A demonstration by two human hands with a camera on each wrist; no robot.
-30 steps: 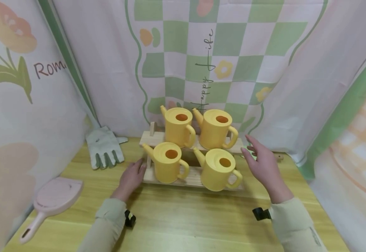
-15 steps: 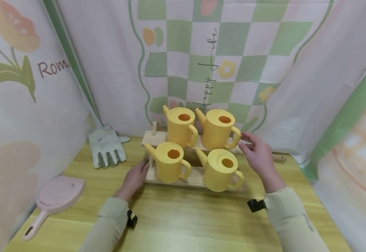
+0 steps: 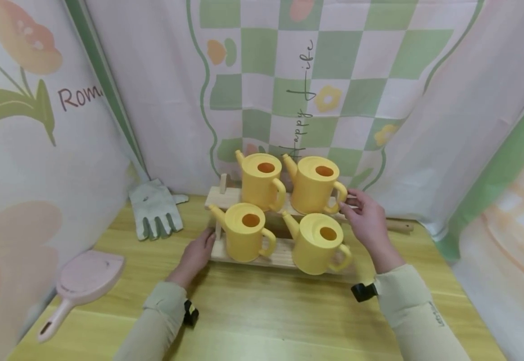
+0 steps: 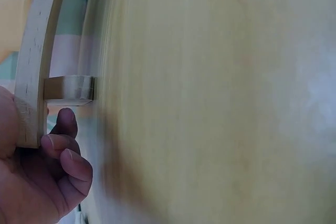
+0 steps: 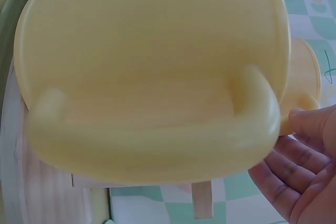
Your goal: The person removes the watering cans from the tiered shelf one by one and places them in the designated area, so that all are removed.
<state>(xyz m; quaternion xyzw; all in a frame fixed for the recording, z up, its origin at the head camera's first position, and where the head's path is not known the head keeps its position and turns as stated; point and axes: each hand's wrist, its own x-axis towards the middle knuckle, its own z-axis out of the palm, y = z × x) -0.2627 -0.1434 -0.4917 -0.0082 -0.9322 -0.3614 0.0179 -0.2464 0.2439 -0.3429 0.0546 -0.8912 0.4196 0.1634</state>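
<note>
Yellow watering cans stand on a two-step wooden shelf [image 3: 273, 254]: a left one [image 3: 257, 188] and a right one [image 3: 309, 193] above, plus a left one [image 3: 239, 243] and a right one [image 3: 313, 253] below. My left hand [image 3: 196, 254] holds the shelf's left end; its fingers curl around the board edge in the left wrist view. At the upper right can's handle, my right hand [image 3: 370, 218] pinches with thumb and fingers. The lower right can's handle [image 5: 157, 145] fills much of the right wrist view, and the fingertips are partly hidden.
A pale work glove [image 3: 156, 208] lies at the back left. Nearer on the left is a pink dustpan [image 3: 88, 276]. Behind my right hand, a wooden handle [image 3: 399, 226] pokes out. A printed curtain [image 3: 289, 75] hangs close behind the shelf.
My right hand has moved left from beside the shelf to the upper right can's handle. My left hand stays at the shelf's end. The view has shifted slightly.
</note>
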